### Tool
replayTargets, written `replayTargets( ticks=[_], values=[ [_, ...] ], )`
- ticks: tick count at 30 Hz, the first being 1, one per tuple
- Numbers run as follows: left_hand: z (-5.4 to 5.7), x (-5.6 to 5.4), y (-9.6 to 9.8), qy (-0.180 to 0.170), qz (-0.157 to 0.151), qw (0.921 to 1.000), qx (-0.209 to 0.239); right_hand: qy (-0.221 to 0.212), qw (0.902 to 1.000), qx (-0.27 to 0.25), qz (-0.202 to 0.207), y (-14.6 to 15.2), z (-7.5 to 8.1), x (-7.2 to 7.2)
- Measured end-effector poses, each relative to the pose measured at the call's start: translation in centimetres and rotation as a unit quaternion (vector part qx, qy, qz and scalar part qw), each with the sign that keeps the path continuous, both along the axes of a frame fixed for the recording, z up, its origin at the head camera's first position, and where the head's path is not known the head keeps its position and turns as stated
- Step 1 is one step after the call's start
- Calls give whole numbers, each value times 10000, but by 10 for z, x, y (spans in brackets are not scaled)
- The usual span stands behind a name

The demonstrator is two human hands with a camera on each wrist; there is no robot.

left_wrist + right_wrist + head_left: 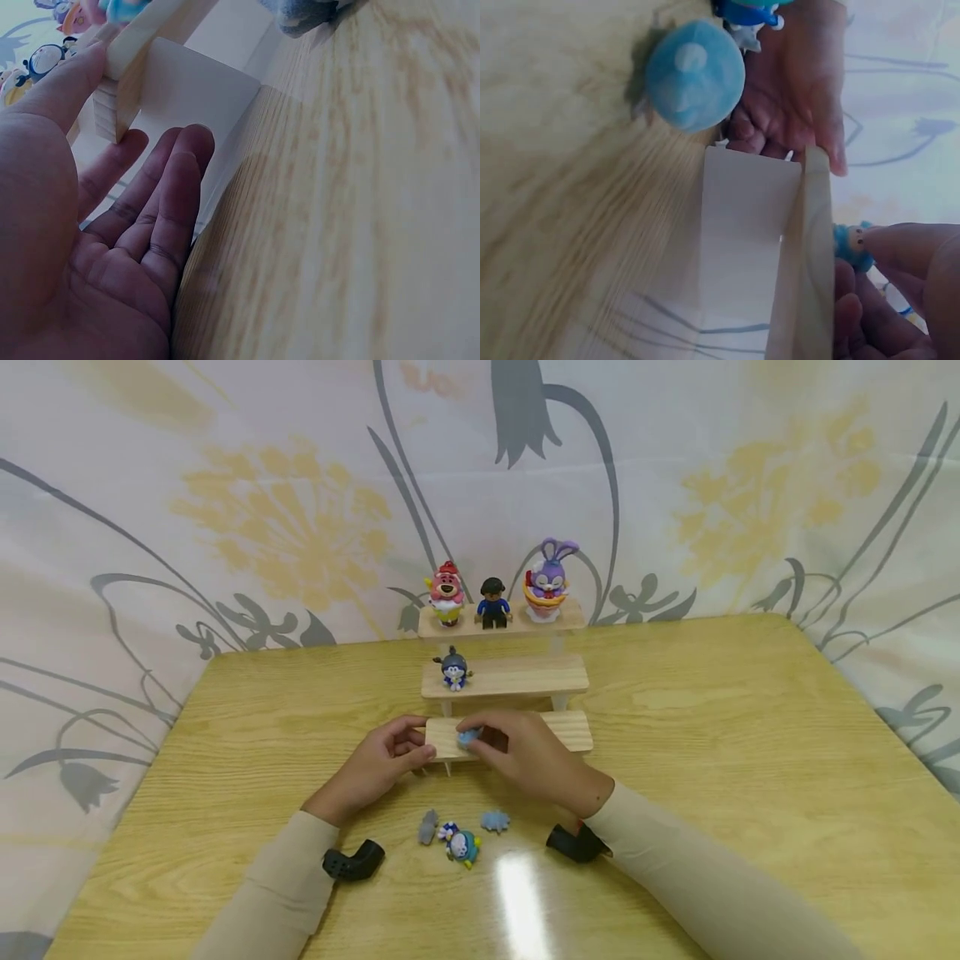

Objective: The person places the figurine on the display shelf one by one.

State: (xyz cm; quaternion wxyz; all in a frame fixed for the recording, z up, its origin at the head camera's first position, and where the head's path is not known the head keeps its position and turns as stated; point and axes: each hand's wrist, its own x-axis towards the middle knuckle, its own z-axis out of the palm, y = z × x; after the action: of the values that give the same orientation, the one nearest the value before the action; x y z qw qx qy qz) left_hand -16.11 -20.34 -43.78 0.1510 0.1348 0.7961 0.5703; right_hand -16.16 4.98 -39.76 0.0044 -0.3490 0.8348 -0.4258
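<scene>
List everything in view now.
Wooden table: one, yellowish, foreground
Wooden three-tier stand: one, pale, on table
Figurines: three, pink bear, blue toy person, purple rabbit, top tier
Dark figurine: one, navy, middle tier left
Small figurine: one, light blue, at bottom tier
Loose figurines: three, grey, teal, light blue, table front
Floral backdrop: one, whitish, behind
Curved devices: two, black, near sleeves
Left hand: one, beige-sleeved, gripping bottom tier
Right hand: one, beige-sleeved, pinching small figurine

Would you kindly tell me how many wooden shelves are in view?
3: the top shelf at the back, the middle shelf below it, and the bottom shelf at the front, partly covered by the right hand. None seems hidden.
</scene>
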Motion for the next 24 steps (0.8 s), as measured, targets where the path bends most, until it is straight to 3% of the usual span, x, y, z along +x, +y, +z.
replayTargets(
  ticks=[5, 24],
  values=[
    [-1, 0, 2, -16, -29, 10000, 5, -96, 9998, -63, -131, -8, -2, -6],
    [1, 3, 2, -19, 53, 10000, 18, 473, 9987, -184, -47, -16, -11, -12]
  ],
)
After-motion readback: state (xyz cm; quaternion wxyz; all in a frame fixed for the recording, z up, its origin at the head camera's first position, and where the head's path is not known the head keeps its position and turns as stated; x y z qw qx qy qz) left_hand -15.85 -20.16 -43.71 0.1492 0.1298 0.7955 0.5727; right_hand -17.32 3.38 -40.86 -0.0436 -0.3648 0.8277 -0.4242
